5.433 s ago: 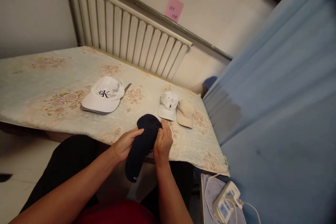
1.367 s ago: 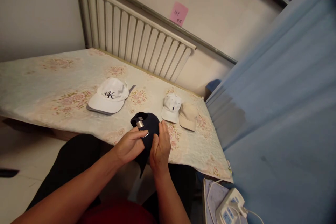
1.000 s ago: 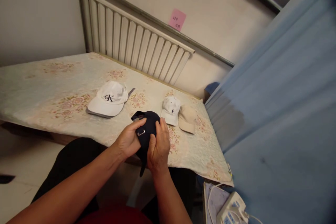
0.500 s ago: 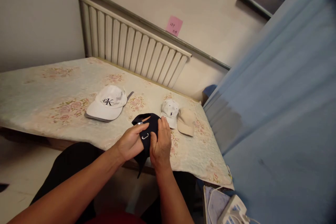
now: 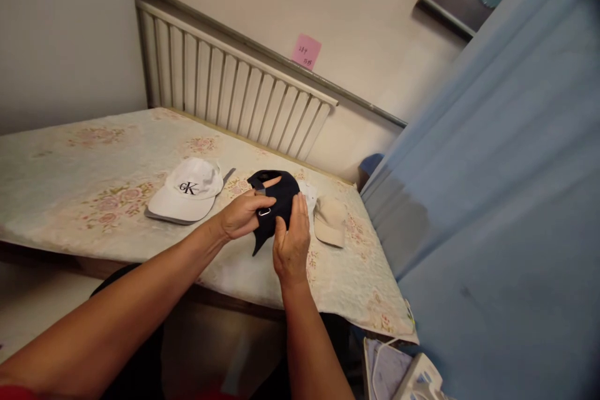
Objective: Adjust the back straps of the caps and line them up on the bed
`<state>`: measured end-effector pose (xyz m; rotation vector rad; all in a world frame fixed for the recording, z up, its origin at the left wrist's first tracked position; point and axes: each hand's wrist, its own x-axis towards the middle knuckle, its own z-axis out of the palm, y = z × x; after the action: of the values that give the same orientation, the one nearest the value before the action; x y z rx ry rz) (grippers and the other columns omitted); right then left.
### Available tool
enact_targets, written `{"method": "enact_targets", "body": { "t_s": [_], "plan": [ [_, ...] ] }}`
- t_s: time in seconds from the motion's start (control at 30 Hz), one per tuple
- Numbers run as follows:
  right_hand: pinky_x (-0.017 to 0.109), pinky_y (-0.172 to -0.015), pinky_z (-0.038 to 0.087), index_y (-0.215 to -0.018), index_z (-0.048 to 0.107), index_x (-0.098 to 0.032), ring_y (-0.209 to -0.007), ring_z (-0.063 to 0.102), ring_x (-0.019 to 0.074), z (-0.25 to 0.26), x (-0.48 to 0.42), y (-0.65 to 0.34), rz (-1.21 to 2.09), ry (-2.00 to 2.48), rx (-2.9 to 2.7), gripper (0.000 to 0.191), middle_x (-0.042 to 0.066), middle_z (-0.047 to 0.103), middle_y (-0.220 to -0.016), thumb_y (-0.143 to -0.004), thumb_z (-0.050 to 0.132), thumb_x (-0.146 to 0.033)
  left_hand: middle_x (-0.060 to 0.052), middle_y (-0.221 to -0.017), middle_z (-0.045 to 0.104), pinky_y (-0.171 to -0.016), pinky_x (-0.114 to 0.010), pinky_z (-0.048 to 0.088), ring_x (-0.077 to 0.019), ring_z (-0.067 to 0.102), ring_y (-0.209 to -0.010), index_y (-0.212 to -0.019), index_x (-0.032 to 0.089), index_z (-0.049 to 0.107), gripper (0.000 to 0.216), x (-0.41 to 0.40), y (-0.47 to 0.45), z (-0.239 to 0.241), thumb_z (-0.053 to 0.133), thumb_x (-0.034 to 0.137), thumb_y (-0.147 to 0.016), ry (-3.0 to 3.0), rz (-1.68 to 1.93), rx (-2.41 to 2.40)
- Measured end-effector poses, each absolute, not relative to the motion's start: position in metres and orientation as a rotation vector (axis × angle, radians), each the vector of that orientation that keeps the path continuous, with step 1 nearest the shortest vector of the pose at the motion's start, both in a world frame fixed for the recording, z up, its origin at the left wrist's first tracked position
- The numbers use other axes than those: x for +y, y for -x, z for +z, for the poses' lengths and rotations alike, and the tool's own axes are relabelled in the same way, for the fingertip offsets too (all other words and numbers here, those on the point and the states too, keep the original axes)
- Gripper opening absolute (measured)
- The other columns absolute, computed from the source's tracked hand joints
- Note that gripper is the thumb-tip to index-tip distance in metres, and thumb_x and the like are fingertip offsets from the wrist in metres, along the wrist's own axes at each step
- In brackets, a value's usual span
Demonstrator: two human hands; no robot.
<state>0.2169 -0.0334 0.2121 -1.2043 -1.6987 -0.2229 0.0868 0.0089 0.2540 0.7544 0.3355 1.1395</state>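
Between my hands, above the table, is a black baseball cap (image 5: 281,197) with a small metal ring on its side. My left hand (image 5: 246,212) grips it from the left, thumb on top and fingers reaching under and through the back opening. My right hand (image 5: 293,240) is closed against its right side, thumb in front. To the left lies a white cap (image 5: 190,190) with black "CK" letters. Behind my right fingers a smaller white cap (image 5: 308,194) is mostly hidden. A beige cap (image 5: 329,222) lies beside it on the right.
The table (image 5: 356,300) has a floral cloth. A radiator (image 5: 225,87) runs along the wall behind it, with a pink note (image 5: 306,51) above. A blue curtain (image 5: 469,231) hangs at the right. A white corded device (image 5: 422,378) stands low at the right front.
Both hands have lifted the black cap up and away from me, over the table, and it now covers most of the small white cap. The other caps stay put.
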Motion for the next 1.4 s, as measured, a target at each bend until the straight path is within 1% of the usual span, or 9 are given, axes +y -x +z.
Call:
{"method": "enact_targets", "body": {
  "t_s": [0.27, 0.43, 0.63, 0.77, 0.87, 0.97, 1.1, 1.2, 1.4],
  "plan": [
    [0.050, -0.111, 0.036, -0.146, 0.028, -0.009, -0.141, 0.032, 0.0251, 0.155, -0.038, -0.218, -0.091, 1.320, -1.722, 0.055, 0.021, 0.036, -0.149, -0.096, 0.039, -0.028, -0.007, -0.097, 0.074, -0.086, -0.027, 0.046, -0.0160, 0.066, -0.087, -0.125, 0.016, 0.061, 0.063, -0.005, -0.094, 0.180, 0.066, 0.000, -0.064, -0.659, 1.109, 0.503],
    [0.054, -0.111, 0.035, -0.148, 0.023, -0.012, -0.143, 0.026, 0.0253, 0.154, -0.044, -0.217, -0.140, 1.275, -1.725, 0.056, 0.020, 0.031, -0.152, -0.096, 0.038, -0.027, -0.003, -0.088, 0.074, -0.085, -0.024, 0.043, -0.0155, 0.064, -0.088, -0.120, 0.017, 0.065, 0.059, -0.022, -0.098, 0.171, 0.066, 0.000, -0.063, -0.633, 1.099, 0.519],
    [0.054, -0.113, 0.032, -0.147, 0.026, -0.011, -0.144, 0.024, 0.0250, 0.158, -0.044, -0.218, -0.156, 1.220, -1.730, 0.055, 0.019, 0.032, -0.152, -0.096, 0.040, -0.028, -0.004, -0.123, 0.067, -0.104, -0.030, 0.034, -0.0234, 0.050, -0.124, -0.110, 0.020, 0.071, 0.049, -0.031, -0.096, 0.170, 0.066, 0.004, -0.064, -0.620, 1.071, 0.496],
    [0.054, -0.112, 0.033, -0.147, 0.026, -0.011, -0.144, 0.025, 0.0251, 0.152, -0.048, -0.217, -0.142, 1.239, -1.741, 0.055, 0.019, 0.032, -0.152, -0.097, 0.039, -0.029, -0.004, -0.131, 0.061, -0.106, -0.031, 0.035, -0.0251, 0.041, -0.133, -0.108, 0.020, 0.071, 0.043, -0.032, -0.095, 0.171, 0.065, 0.009, -0.068, -0.592, 1.078, 0.454],
    [0.054, -0.112, 0.033, -0.147, 0.025, -0.011, -0.144, 0.025, 0.0253, 0.149, -0.053, -0.216, -0.139, 1.235, -1.761, 0.055, 0.019, 0.032, -0.152, -0.097, 0.039, -0.030, -0.005, -0.123, 0.066, -0.100, -0.026, 0.041, -0.0207, 0.049, -0.126, -0.106, 0.019, 0.072, 0.032, -0.030, -0.094, 0.175, 0.063, 0.011, -0.076, -0.511, 1.084, 0.515],
    [0.054, -0.112, 0.034, -0.147, 0.024, -0.010, -0.144, 0.024, 0.0258, 0.145, -0.058, -0.214, -0.155, 1.225, -1.790, 0.056, 0.019, 0.032, -0.152, -0.097, 0.038, -0.032, -0.006, -0.102, 0.073, -0.089, -0.023, 0.048, -0.0154, 0.063, -0.103, -0.094, 0.016, 0.072, 0.019, -0.028, -0.092, 0.182, 0.057, 0.010, -0.084, -0.376, 1.110, 0.584],
    [0.054, -0.111, 0.035, -0.148, 0.024, -0.011, -0.144, 0.025, 0.0266, 0.140, -0.063, -0.212, -0.181, 1.190, -1.827, 0.058, 0.019, 0.033, -0.152, -0.097, 0.039, -0.032, -0.005, -0.083, 0.072, -0.077, -0.023, 0.053, -0.0134, 0.067, -0.079, -0.080, 0.015, 0.069, 0.023, -0.025, -0.087, 0.189, 0.049, 0.016, -0.092, -0.296, 1.102, 0.506],
    [0.055, -0.111, 0.034, -0.148, 0.024, -0.011, -0.144, 0.024, 0.0272, 0.141, -0.065, -0.210, -0.186, 1.166, -1.833, 0.058, 0.019, 0.034, -0.151, -0.097, 0.039, -0.034, -0.007, -0.082, 0.071, -0.075, -0.026, 0.054, -0.0150, 0.067, -0.077, -0.079, 0.015, 0.066, 0.029, -0.023, -0.084, 0.190, 0.044, 0.023, -0.096, -0.295, 1.065, 0.421],
    [0.056, -0.111, 0.033, -0.146, 0.029, -0.011, -0.144, 0.024, 0.0274, 0.156, -0.063, -0.212, -0.148, 1.176, -1.817, 0.058, 0.019, 0.034, -0.151, -0.097, 0.035, -0.041, -0.008, -0.084, 0.068, -0.075, -0.030, 0.054, -0.0177, 0.067, -0.080, -0.082, 0.016, 0.063, 0.023, -0.028, -0.082, 0.179, 0.049, 0.031, -0.093, -0.330, 0.998, 0.327]
  ]
}}
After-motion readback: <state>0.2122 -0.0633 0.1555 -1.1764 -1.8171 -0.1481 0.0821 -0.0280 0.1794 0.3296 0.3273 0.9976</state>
